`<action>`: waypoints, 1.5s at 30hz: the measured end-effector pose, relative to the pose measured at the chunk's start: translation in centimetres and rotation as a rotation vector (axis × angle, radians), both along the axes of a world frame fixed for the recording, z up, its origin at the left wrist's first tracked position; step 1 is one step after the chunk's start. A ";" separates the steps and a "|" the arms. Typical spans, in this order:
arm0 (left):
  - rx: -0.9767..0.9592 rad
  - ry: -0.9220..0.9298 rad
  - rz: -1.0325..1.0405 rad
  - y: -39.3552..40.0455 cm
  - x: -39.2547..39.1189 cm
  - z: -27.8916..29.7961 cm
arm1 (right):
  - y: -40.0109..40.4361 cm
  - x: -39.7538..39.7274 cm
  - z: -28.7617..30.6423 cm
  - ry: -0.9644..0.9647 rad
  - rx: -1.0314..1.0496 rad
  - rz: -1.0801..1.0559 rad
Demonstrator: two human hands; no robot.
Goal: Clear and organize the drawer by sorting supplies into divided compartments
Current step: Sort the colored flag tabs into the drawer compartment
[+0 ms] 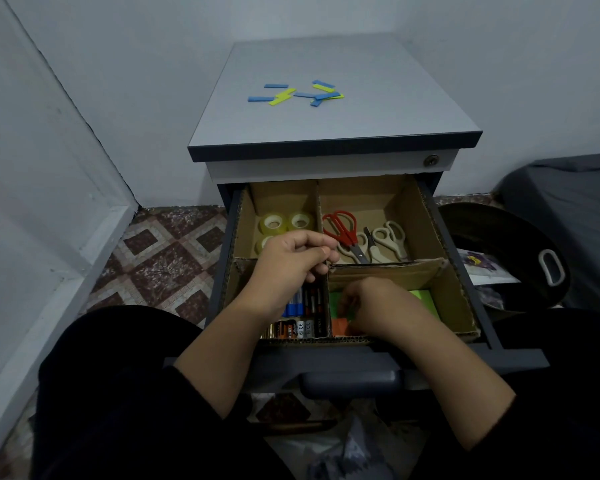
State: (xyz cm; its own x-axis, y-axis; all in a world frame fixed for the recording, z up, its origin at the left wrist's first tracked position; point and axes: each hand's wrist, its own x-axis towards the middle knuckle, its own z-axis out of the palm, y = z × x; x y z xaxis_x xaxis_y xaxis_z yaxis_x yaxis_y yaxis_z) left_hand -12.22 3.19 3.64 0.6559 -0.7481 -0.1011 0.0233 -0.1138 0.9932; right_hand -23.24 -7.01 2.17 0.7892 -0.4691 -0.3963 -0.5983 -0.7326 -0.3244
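Note:
The open drawer (465,258) holds a cardboard divider (388,266) with several compartments. Tape rolls (272,223) lie at the back left, red and white scissors (343,230) at the back right. Batteries (300,327) fill the front left compartment. Green and orange sticky notes (426,299) lie in the front right one. My left hand (291,261) pinches the divider's centre wall at its top edge. My right hand (378,306) reaches down into the front right compartment, fingers curled on the orange and green paper pads.
Blue and yellow plastic strips (295,93) lie scattered on the cabinet top (361,116). A dark round bin (506,251) with a white handle stands to the right, a wall to the left. The drawer handle (350,382) is near my lap.

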 end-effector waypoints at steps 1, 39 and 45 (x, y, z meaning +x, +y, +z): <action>0.000 0.000 0.000 0.0 0.0 0.0 | 0.0 0.0 0.0 0.002 -0.003 0.007; 0.019 0.001 -0.007 0.0 0.0 0.2 | -3.9 -3.2 3.2 0.147 -0.171 -0.177; 0.023 -0.003 -0.002 0.1 0.0 0.2 | -3.6 -2.5 3.0 0.193 -0.079 -0.113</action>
